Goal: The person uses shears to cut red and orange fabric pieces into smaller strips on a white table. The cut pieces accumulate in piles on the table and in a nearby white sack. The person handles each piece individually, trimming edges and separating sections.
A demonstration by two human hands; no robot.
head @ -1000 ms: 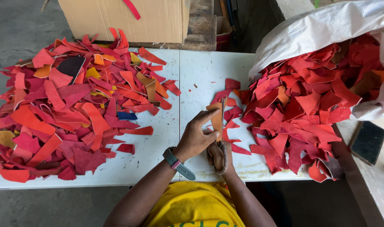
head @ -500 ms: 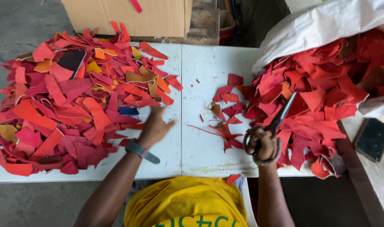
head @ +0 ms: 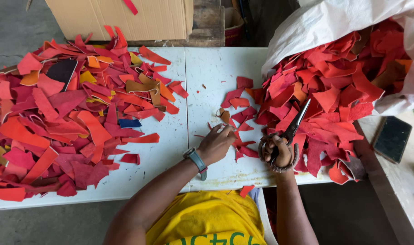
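Head view: left hand [head: 216, 144], fingers spread, touches small scraps [head: 236, 119] just left of scissors [head: 292, 126] gripped in right hand [head: 279, 152], blades pointing away.

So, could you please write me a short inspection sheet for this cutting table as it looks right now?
Surface: white table, scuffed and stained.
Job's things: scissors in right hand; left hand touching small red scraps.
Clutter: big scrap pile on the left; white sack spilling scraps on the right.
Grippers: right closed on scissors, left open.
Cables: nothing seen.
Surroundings: cardboard box, dark phone on side bench.
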